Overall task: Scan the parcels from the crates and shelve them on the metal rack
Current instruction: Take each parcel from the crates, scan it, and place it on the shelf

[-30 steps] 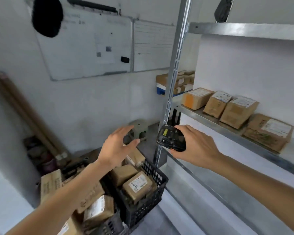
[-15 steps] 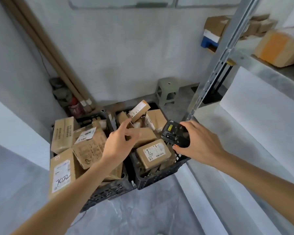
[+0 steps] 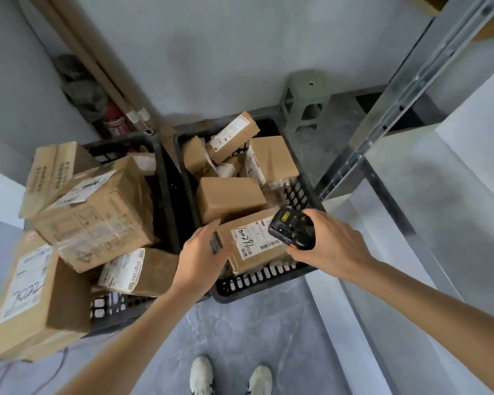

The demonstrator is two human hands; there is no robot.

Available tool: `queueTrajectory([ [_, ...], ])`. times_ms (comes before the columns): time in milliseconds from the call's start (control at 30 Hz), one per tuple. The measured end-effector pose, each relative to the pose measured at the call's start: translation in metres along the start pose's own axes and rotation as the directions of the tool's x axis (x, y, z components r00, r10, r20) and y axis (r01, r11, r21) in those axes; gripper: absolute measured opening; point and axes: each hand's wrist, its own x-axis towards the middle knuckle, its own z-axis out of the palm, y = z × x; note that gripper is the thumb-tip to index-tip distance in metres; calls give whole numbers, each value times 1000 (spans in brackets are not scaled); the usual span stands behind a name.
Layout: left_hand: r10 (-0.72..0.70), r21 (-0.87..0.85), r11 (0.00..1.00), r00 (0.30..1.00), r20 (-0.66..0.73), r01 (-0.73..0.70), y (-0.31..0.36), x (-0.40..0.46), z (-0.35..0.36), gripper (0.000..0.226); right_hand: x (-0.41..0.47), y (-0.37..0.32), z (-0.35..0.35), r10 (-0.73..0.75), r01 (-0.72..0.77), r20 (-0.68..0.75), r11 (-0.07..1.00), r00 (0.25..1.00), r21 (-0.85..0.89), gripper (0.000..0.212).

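We look down into two black plastic lattice crates [image 3: 268, 280] on the floor, both full of brown cardboard parcels. Our left hand [image 3: 200, 259] grips the left edge of the nearest brown cardboard parcel w/ a white handwritten label [image 3: 254, 243], at the front of the right crate. Our right hand [image 3: 330, 245] holds a black handheld scanner w/ orange trim [image 3: 290, 229] just above that label. To scan well, we'd tilt the barcode flat toward the scanner, label unobstructed. The grey metal rack upright [image 3: 405, 95] stands to the right.
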Motion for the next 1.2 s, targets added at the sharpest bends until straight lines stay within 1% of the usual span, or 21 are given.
queueTrajectory([
  [133, -69, 5, 998, 997, 34, 69, -24, 12, 28, 69, 23, 15, 34, 14, -16, 53, 999, 998, 35, 68],
  [233, -105, -3, 994, 994, 23, 105, -30, 19, 39, 74, 35, 23, 51, 6, -10, 87, 999, 996, 52, 73],
  [333, -113, 22, 993, 993, 34, 113, -30, 28, 49, 78, 46, 31, 59, -3, -4, 109, 998, 994, 65, 75],
  [467, -170, -30, 985, 985, 32, 171, -29, 35, 57, 82, 60, 37, 65, -14, 0, 137, 995, 991, 97, 75],
  [633, -213, -144, 967, 977, -4, 211, -25, 33, 61, 71, 62, 40, 72, -14, -19, 153, 977, 988, 213, 75],
  [733, -225, -198, 956, 974, -23, 216, -24, 30, 61, 70, 57, 44, 70, -17, -17, 130, 967, 991, 253, 73],
  [833, -206, -179, 963, 978, -15, 200, -19, 25, 58, 78, 49, 47, 61, -20, -9, 100, 962, 995, 273, 73],
  [900, -193, -199, 962, 981, -15, 187, -12, 21, 55, 77, 40, 48, 51, -16, -7, 76, 955, 997, 297, 72],
  [1067, -126, -342, 935, 990, -63, 97, 19, 9, 38, 59, 14, 44, 13, -28, 30, -11, 948, 1000, 318, 71],
  [1200, -37, -424, 905, 999, -38, 18, 49, -1, 12, 44, -12, 36, -33, -10, 48, -126, 952, 992, 303, 73],
])
